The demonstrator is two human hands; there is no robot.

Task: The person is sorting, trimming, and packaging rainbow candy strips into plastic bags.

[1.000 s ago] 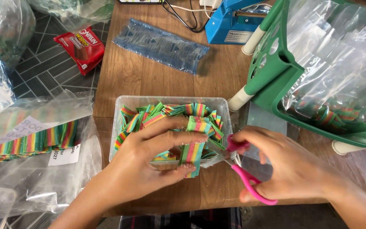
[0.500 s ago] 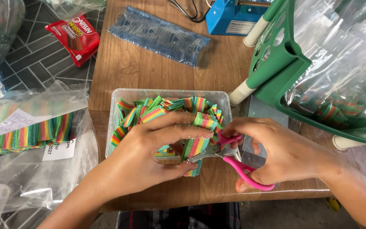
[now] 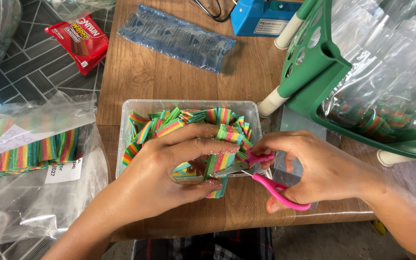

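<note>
With left hand [image 3: 157,175] pinching rainbow candy strip [image 3: 221,166] and right hand [image 3: 321,171] closed through pink scissors [image 3: 261,178], fingertip nick likely if blades drift.

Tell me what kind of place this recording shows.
Probably a small home-style candy repacking spot: a wooden table with a clear tub of cut rainbow candy strips, pink-handled scissors, a blue heat sealer, and bagged candy on the tiled floor.

scissors [image 3: 261,177]: 1 | clear tub [image 3: 188,105]: 1 | green basket [image 3: 323,91]: 1
</note>
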